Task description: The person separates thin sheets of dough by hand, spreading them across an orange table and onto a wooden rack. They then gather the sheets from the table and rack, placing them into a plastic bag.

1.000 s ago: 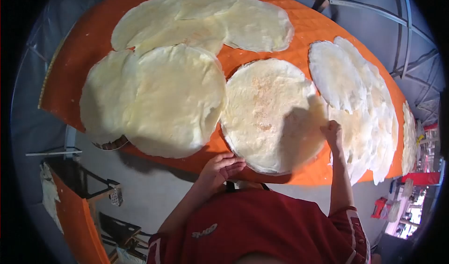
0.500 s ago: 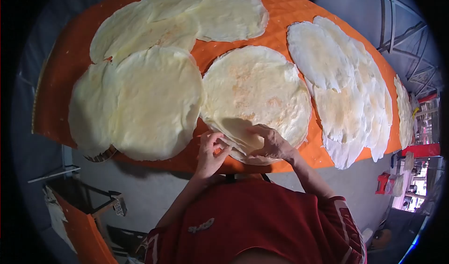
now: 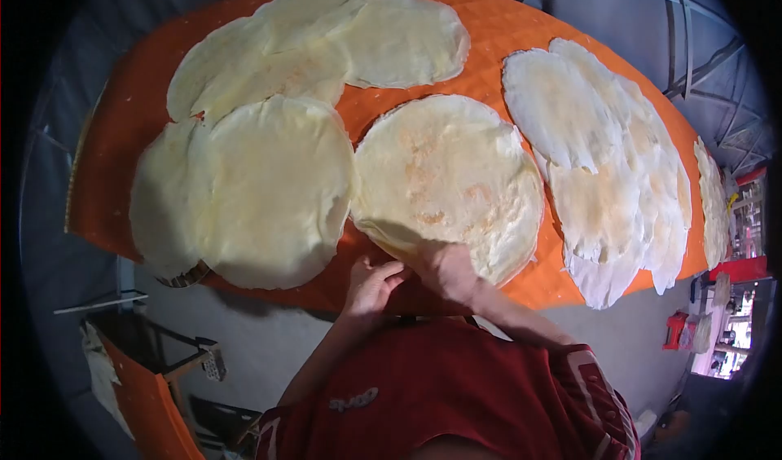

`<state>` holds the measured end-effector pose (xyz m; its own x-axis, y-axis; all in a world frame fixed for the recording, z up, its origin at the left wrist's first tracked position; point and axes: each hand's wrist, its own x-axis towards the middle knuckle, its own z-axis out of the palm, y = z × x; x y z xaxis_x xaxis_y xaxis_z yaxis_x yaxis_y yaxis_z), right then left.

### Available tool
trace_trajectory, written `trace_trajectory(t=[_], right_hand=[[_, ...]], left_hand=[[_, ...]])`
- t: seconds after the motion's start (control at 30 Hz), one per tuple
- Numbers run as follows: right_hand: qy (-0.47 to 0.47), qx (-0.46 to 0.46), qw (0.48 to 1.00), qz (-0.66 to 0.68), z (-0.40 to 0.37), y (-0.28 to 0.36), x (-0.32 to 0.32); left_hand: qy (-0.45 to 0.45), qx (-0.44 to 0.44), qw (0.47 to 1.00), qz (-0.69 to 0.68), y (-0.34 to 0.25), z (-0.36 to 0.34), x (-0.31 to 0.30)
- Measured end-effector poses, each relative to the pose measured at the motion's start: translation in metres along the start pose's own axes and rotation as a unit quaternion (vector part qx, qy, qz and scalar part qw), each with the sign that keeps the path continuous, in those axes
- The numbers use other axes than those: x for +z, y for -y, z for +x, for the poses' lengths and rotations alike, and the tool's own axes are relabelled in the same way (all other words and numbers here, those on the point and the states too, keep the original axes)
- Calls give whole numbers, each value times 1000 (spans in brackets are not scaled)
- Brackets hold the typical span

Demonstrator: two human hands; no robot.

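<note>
A round, pale flatbread (image 3: 456,175) with light brown patches lies in front of me on the orange cloth, and thin layers show along its near left edge. My right hand (image 3: 446,271) is at the near edge, fingers curled round the lifted rim of the flatbread; motion blurs it and hides the fingertips. Just left of it, my left hand (image 3: 375,285) has thumb and fingers pinched together close to that same edge. Whatever sits between them is too small to make out. A shadow falls on the bread beside my right hand.
More flatbreads (image 3: 273,191) lie to the left, with overlapping ones (image 3: 399,40) at the back. Several thinner sheets (image 3: 603,175) overlap on the right. The orange cloth (image 3: 106,167) covers the table. A wooden-framed piece of furniture (image 3: 155,362) stands at lower left, red items (image 3: 676,330) far right.
My right hand has moved left and down toward my left hand, drawing the near rim up, so orange cloth now shows there. My left fingers have closed together. The whole view has shifted slightly.
</note>
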<state>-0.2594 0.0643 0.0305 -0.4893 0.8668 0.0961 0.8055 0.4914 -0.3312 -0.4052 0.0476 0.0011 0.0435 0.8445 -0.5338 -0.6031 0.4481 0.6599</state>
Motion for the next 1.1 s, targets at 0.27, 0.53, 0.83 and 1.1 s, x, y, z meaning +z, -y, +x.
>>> trace_trajectory(t=[0.27, 0.53, 0.83, 1.1], right_hand=[[26, 11, 997, 76, 5, -24, -4], [-123, 136, 853, 488, 63, -127, -194], [-307, 358, 812, 343, -86, -241, -167], [-237, 287, 911, -177, -55, -215, -115]], left_hand=[[164, -16, 986, 36, 19, 19, 1], [172, 126, 964, 158, -162, 13, 76], [-54, 102, 951, 286, -221, 34, -96], [173, 42, 982, 70, -160, -13, -150]])
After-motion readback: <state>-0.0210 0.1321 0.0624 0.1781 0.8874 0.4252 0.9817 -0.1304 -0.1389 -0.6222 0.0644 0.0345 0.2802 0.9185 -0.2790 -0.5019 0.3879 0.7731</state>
